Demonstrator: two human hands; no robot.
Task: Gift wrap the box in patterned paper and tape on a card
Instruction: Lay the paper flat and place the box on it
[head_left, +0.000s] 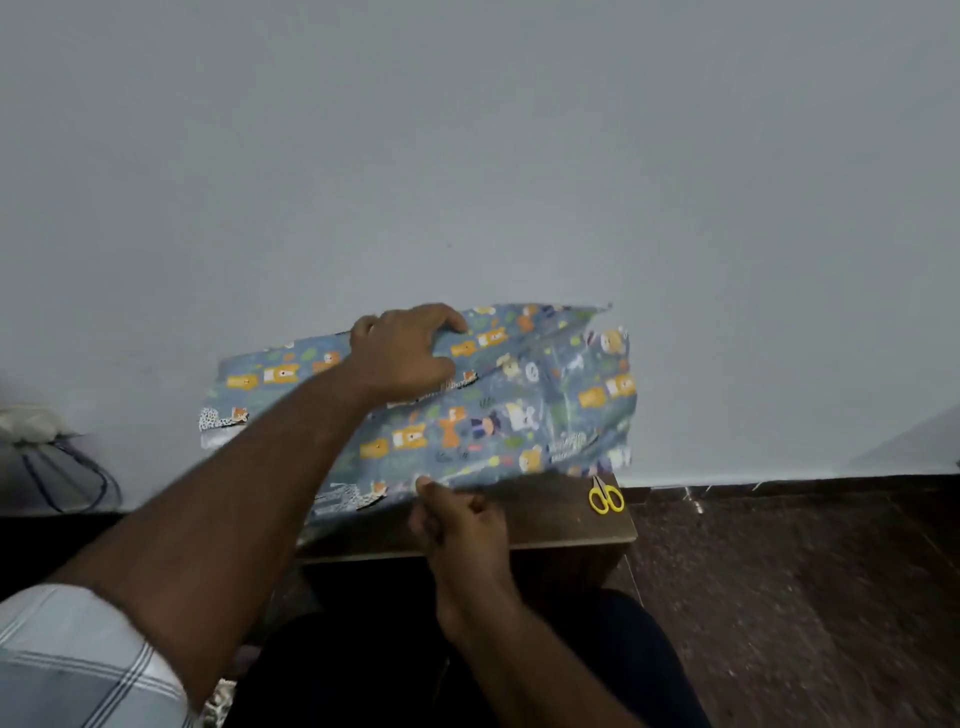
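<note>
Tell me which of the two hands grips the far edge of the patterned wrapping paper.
The left hand, reaching up across the blue animal-print wrapping paper to grip its far edge. The right hand pinches the near edge instead.

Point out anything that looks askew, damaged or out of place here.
The patterned paper is creased and rumpled, with its far right corner sticking up against the wall. The left hand grips its far edge and the right hand pinches its near edge. The yellow scissors lie flat on the table. No box or card shows.
</note>
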